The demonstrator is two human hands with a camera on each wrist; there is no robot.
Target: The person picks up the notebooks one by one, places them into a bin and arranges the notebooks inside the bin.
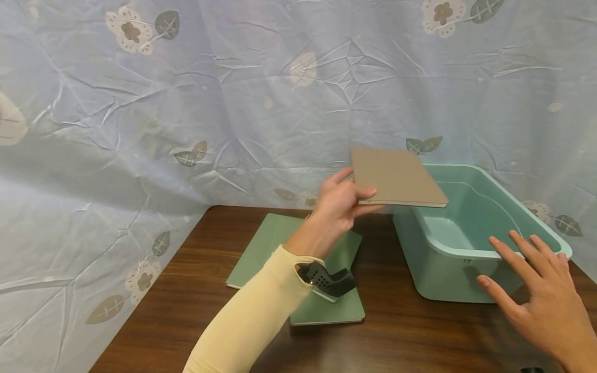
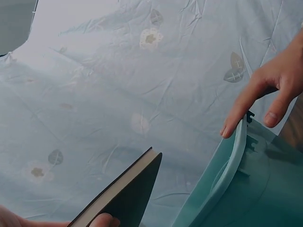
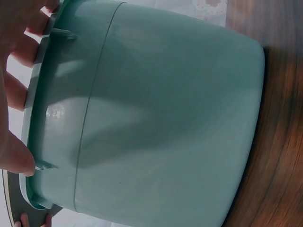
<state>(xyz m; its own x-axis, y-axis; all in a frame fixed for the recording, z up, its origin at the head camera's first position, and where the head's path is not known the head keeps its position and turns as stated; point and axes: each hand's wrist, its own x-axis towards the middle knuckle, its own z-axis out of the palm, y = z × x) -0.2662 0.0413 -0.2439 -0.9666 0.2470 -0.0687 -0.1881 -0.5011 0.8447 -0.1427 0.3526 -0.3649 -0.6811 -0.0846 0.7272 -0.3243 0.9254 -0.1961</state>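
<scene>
My left hand (image 1: 337, 201) grips a tan-covered notebook (image 1: 396, 176) by its left edge, thumb on top and fingers beneath. The notebook is raised above the table and overlaps the left rim of a teal plastic bin (image 1: 459, 282) in the head view. From the left wrist, its pale page edges (image 2: 118, 187) and dark underside show. My right hand (image 1: 543, 292) has its fingers spread at the bin's near rim. In the right wrist view, those fingers (image 3: 21, 49) lie along the rim. Two green notebooks, one farther back (image 1: 263, 248) and one nearer (image 1: 328, 312), overlap on the table, partly hidden by my left arm.
The bin stands at the right on a dark wooden table (image 1: 186, 321). A pale blue curtain with flowers and leaves (image 1: 280, 103) hangs behind the table and along its left side. A black band (image 1: 326, 280) circles my left wrist over a cream sleeve (image 1: 252, 316).
</scene>
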